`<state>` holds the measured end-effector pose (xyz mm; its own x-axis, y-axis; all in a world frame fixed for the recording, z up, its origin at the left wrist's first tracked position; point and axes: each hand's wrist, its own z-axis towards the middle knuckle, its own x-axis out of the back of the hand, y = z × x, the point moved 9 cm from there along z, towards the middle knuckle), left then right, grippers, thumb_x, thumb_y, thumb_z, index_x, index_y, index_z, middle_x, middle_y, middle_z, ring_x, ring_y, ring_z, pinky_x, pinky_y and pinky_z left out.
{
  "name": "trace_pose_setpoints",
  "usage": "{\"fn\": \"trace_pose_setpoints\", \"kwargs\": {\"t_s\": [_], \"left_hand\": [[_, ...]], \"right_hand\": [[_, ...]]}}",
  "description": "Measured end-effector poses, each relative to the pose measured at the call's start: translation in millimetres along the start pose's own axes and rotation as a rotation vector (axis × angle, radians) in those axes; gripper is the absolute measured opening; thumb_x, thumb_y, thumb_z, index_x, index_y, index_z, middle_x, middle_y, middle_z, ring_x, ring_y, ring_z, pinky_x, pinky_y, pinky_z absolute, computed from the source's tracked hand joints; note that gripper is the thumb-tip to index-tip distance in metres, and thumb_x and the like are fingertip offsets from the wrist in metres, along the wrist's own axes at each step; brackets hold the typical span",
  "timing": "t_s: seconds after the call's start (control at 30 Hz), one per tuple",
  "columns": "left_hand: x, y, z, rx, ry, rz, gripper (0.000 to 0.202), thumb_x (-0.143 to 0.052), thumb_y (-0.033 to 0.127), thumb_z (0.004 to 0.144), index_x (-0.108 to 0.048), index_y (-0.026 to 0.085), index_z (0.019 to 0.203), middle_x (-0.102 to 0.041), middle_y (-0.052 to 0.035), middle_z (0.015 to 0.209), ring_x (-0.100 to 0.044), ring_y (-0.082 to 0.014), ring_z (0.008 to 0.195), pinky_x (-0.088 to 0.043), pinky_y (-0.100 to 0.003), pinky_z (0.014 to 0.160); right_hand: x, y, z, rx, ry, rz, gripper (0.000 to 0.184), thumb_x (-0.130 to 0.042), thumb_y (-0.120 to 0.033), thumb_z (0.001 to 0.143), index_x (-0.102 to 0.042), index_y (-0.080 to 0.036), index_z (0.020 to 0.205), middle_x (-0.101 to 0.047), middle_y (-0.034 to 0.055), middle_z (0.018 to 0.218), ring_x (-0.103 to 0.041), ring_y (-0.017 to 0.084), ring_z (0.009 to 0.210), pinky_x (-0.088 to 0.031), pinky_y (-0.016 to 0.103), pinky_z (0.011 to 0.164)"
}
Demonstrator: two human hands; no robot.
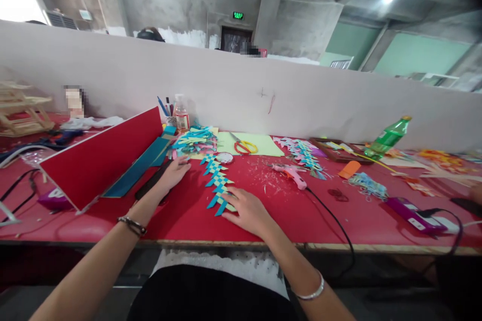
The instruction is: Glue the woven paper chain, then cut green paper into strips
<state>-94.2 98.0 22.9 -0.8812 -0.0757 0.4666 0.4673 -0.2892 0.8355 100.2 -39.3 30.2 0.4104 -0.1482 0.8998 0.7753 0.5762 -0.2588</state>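
A woven paper braid [218, 180] in blue and pale green, with pointed strip ends along both sides, lies flat on the red tabletop in front of me. My right hand [246, 210] rests at its near end, fingers outstretched and touching its edge, thumb apart. Left of the braid's far end is my left hand [175, 173], its fingers loosely extended. No held thing shows in it. Just beyond that hand sits a pile of cut paper strips [196, 140] in blue, yellow-green and pink. A dark flat object [152, 180] lies partly hidden beneath my left forearm.
Scissors [244, 146] lie on pale green paper [269, 145] at the back. A pink glue gun [291, 175] with a trailing black cord lies right of the braid, near another woven piece [305, 153]. A red board [109, 160] stands at left; a green bottle [389, 138] leans at right.
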Motion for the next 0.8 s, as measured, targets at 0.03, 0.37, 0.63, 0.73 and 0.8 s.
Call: {"fn": "trace_pose_setpoints", "kwargs": {"t_s": [0.03,0.37,0.63,0.73,0.8], "left_hand": [[-4.1,3.5,-4.4,-0.047,-0.039,0.059,0.056,-0.044,0.051,0.075,-0.049,0.013,0.115,-0.055,-0.0148,0.113,-0.054,-0.0271,0.101,-0.042,-0.043,0.087],[-86.0,50.7,-58.1,-0.434,-0.487,0.551,0.051,-0.03,0.047,0.086,-0.037,0.024,0.13,-0.035,-0.0044,0.138,-0.03,-0.0191,0.128,-0.018,-0.039,0.106],[-90.7,43.8,-58.6,-0.367,-0.427,0.75,0.059,-0.027,0.049,0.086,-0.025,0.018,0.137,-0.027,-0.0098,0.141,-0.022,-0.0215,0.131,-0.014,-0.044,0.106],[-91.9,41.5,-57.9,-0.336,-0.43,0.768,0.066,-0.031,0.054,0.083,-0.022,0.017,0.137,-0.026,-0.0112,0.141,-0.024,-0.0225,0.13,-0.012,-0.044,0.106],[-93.8,38.8,-58.1,-0.317,-0.44,0.77,0.068,-0.034,0.056,0.081,-0.023,0.018,0.137,-0.027,-0.0113,0.141,-0.026,-0.0233,0.129,-0.012,-0.045,0.106]], "right_hand": [[-7.7,-0.3,-3.1,0.004,-0.035,-0.036,0.046,-0.048,-0.043,0.08,-0.051,-0.022,0.12,-0.049,0.0095,0.126,-0.046,0.024,0.114,-0.038,0.039,0.094],[-8.3,3.3,-11.9,-0.046,-0.012,-0.018,0.042,-0.042,-0.04,0.084,-0.05,-0.021,0.121,-0.049,0.0097,0.125,-0.044,0.021,0.114,-0.036,0.036,0.095],[-3.7,7.0,-13.4,-0.1,0.019,-0.043,0.044,-0.044,-0.039,0.082,-0.048,-0.022,0.122,-0.044,0.0097,0.13,-0.035,0.023,0.122,-0.025,0.044,0.102],[-7.0,7.5,-13.9,-0.108,-0.023,-0.022,0.047,-0.042,-0.041,0.083,-0.044,-0.023,0.126,-0.042,0.0085,0.133,-0.033,0.023,0.124,-0.023,0.045,0.103],[-10.0,8.1,-14.0,-0.112,-0.048,-0.005,0.049,-0.041,-0.042,0.083,-0.04,-0.023,0.128,-0.04,0.0071,0.134,-0.031,0.022,0.126,-0.022,0.046,0.103]]}}
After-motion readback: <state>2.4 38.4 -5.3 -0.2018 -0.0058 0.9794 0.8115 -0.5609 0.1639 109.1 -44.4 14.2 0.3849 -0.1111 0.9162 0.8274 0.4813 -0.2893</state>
